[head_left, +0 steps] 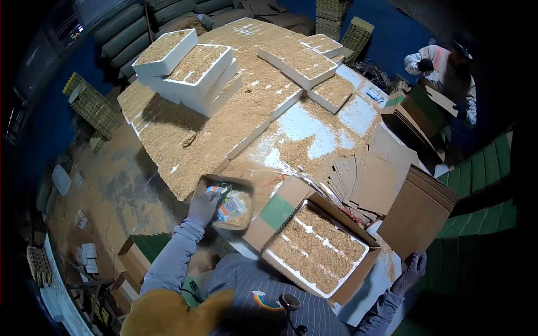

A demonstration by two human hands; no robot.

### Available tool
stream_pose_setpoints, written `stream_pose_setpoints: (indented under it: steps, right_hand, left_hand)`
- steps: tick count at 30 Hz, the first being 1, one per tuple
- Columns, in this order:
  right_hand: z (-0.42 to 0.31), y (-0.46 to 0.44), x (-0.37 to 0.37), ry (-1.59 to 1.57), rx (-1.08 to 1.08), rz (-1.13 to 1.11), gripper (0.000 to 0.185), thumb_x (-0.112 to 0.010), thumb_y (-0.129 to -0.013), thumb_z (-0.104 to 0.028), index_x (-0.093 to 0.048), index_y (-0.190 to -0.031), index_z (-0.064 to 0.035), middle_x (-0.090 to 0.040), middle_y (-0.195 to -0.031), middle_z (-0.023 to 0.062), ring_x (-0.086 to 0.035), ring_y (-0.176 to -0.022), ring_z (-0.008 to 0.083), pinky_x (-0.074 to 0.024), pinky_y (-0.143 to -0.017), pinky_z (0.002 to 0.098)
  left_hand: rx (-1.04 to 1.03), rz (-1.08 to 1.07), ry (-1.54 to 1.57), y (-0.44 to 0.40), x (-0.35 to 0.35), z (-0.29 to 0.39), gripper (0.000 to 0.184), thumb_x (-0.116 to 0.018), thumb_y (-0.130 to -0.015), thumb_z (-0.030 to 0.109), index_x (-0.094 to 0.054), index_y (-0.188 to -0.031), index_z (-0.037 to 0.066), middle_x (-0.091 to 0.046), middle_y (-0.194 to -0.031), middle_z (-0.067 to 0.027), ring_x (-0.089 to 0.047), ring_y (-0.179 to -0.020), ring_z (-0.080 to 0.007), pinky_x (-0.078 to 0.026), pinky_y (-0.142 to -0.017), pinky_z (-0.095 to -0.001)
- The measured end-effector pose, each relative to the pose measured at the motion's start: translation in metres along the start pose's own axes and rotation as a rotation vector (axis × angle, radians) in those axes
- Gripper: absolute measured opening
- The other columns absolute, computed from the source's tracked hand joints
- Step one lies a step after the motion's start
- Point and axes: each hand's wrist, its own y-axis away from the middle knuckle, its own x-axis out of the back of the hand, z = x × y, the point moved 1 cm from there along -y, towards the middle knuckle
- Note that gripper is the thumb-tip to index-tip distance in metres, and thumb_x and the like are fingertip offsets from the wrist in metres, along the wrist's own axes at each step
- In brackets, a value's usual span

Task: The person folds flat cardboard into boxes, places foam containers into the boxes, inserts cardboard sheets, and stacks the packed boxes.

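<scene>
My gloved left hand (203, 210) reaches into a small open cardboard box (249, 187), fingers curled at the edge of a colourful printed packet (231, 207); the fingertips are partly hidden. In front of my body, a larger open carton (288, 196) holds a white foam tray (322, 249) filled with brown, sawdust-like flakes. Low on the right, my gloved right hand (412, 273) is closed on the bottom corner of a brown cardboard sheet (420, 210). This sheet stands tilted beside the carton.
Stacked white foam trays (196, 89) of flakes stand on the flake-covered table (291, 159). Flat cardboard pieces (372, 176) lie beyond the carton. At the far right, a co-worker (448, 78) handles a green-and-brown carton (423, 112). Green stacks (476, 218) line the right side.
</scene>
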Motion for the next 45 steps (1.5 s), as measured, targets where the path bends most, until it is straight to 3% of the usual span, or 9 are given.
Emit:
stream_pose_setpoints:
  steps: [7,9,13,29,32,34,37,40,45]
  right_hand:
    - [-0.058,0.074,0.029,0.197,0.162,0.285,0.025,-0.054,-0.097,-0.012,-0.062,-0.115,0.0031,-0.066,-0.102,0.0140,-0.063,-0.087,0.0198,-0.0527,-0.075,0.0347]
    - [-0.055,0.096,0.019,0.149,0.506,0.113,0.028,-0.060,-0.089,-0.004,-0.062,-0.117,0.0002,-0.064,-0.109,0.0150,-0.061,-0.095,0.0225,-0.0509,-0.082,0.0359]
    - [-0.125,0.116,-0.006,0.516,1.043,-0.625,0.026,-0.068,-0.076,-0.010,-0.066,-0.102,-0.0125,-0.058,-0.088,0.0049,-0.058,-0.081,0.0227,-0.0501,-0.072,0.0347]
    - [-0.062,0.123,-0.094,1.195,0.618,-1.393,0.019,-0.062,-0.083,-0.019,-0.070,-0.099,-0.0112,-0.065,-0.109,0.0092,-0.060,-0.103,0.0283,-0.0497,-0.087,0.0381]
    - [-0.049,0.121,-0.078,1.037,0.608,-1.390,0.022,-0.062,-0.083,-0.016,-0.069,-0.104,-0.0095,-0.065,-0.115,0.0101,-0.059,-0.111,0.0283,-0.0488,-0.092,0.0406]
    - [-0.082,0.111,-0.031,0.415,0.482,-0.820,0.025,-0.065,-0.082,-0.016,-0.066,-0.104,-0.0065,-0.065,-0.114,0.0108,-0.061,-0.108,0.0284,-0.0496,-0.092,0.0407]
    - [-0.033,0.089,0.002,-0.255,-0.491,-0.565,0.031,-0.067,-0.087,-0.020,-0.061,-0.118,-0.0160,-0.064,-0.106,-0.0029,-0.063,-0.088,0.0188,-0.0506,-0.079,0.0288]
    - [0.059,0.126,-0.031,-0.627,-1.078,-0.776,0.073,-0.076,-0.084,-0.032,-0.041,-0.145,-0.0120,-0.059,-0.109,0.0050,-0.054,-0.094,0.0158,-0.0421,-0.088,0.0266]
    - [-0.033,0.130,-0.071,-0.075,-0.617,-0.815,0.088,-0.073,-0.084,-0.045,-0.032,-0.149,-0.0009,-0.046,-0.142,0.0164,-0.047,-0.126,0.0280,-0.0335,-0.109,0.0354]
  left_hand:
    - [-0.813,0.386,0.148,0.043,0.071,0.131,0.023,-0.068,-0.086,0.015,-0.068,-0.107,0.006,-0.067,-0.106,-0.0105,-0.059,-0.111,-0.0320,-0.046,-0.095,-0.0444]
    - [-1.154,0.028,0.104,0.067,0.047,0.177,0.030,-0.069,-0.085,0.015,-0.065,-0.114,0.006,-0.062,-0.119,-0.0111,-0.052,-0.121,-0.0329,-0.040,-0.105,-0.0476]
    - [-0.947,0.251,0.039,0.071,0.076,0.198,0.034,-0.067,-0.086,0.012,-0.062,-0.118,0.004,-0.060,-0.120,-0.0136,-0.050,-0.122,-0.0341,-0.039,-0.106,-0.0479]
    - [-1.234,-0.603,-0.733,0.084,-0.027,0.247,0.025,-0.066,-0.083,0.024,-0.066,-0.104,0.010,-0.067,-0.103,-0.0111,-0.064,-0.101,-0.0300,-0.047,-0.087,-0.0449]
    - [-1.130,-0.343,0.104,0.068,0.027,0.229,0.026,-0.067,-0.086,0.018,-0.064,-0.108,0.005,-0.066,-0.108,-0.0135,-0.063,-0.104,-0.0277,-0.047,-0.093,-0.0400]
    - [-0.750,-0.416,0.557,0.036,0.040,0.196,0.032,-0.064,-0.090,0.014,-0.060,-0.118,0.000,-0.065,-0.114,-0.0135,-0.061,-0.111,-0.0242,-0.047,-0.097,-0.0359]
    - [-0.321,-0.861,0.878,-0.005,-0.017,0.122,0.059,-0.062,-0.096,0.031,-0.043,-0.142,-0.001,-0.063,-0.121,-0.0158,-0.060,-0.111,-0.0204,-0.047,-0.097,-0.0328]
    - [-0.231,-1.023,0.212,0.029,0.015,0.168,0.083,-0.057,-0.090,0.061,-0.040,-0.144,-0.001,-0.063,-0.123,-0.0188,-0.059,-0.116,-0.0255,-0.047,-0.096,-0.0340]
    - [-0.442,-0.566,0.347,0.043,-0.086,0.143,0.089,-0.070,-0.081,0.058,-0.046,-0.129,-0.013,-0.063,-0.110,-0.0345,-0.062,-0.107,-0.0438,-0.048,-0.092,-0.0442]
